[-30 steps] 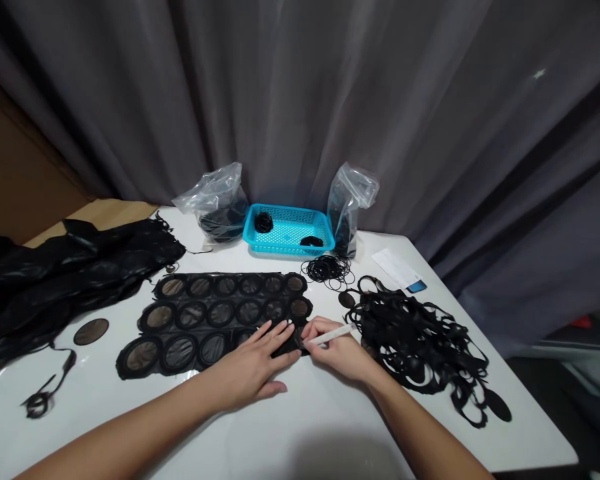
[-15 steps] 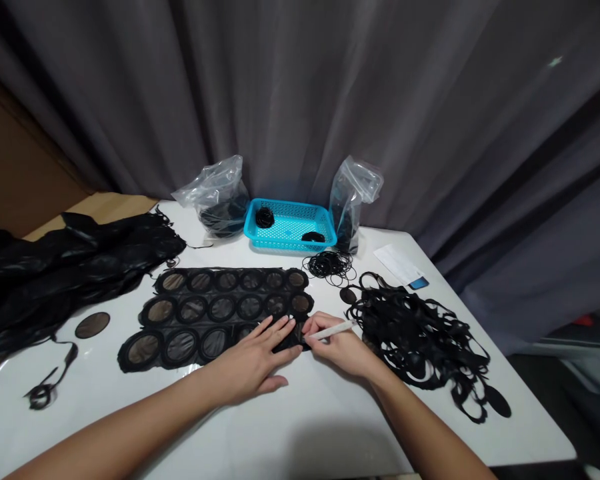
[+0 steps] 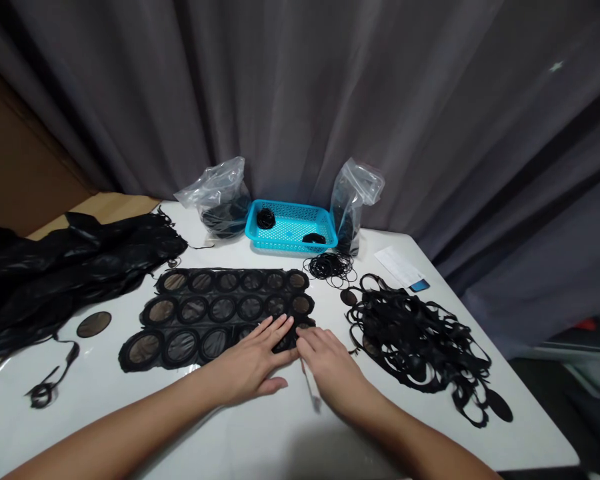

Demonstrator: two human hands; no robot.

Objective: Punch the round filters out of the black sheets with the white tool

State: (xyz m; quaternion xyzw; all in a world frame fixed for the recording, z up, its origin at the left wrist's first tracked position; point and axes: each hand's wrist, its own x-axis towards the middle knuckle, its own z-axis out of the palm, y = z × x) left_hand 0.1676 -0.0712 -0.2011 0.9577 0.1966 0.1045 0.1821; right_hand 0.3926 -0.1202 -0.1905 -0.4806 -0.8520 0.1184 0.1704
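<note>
Left fingers (image 3: 275,328) spread on black mesh (image 3: 220,310); right fingers (image 3: 313,341) together on white pen (image 3: 311,388); teal basket (image 3: 291,215) holds black coils (image 3: 266,218)

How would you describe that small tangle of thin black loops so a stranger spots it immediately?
On the white table, find the bright teal plastic basket at the far edge. Just in front of its right corner lies a small tangle of thin black loops. Its fine strands set it apart from the bigger, wider black heap to the right.
</note>
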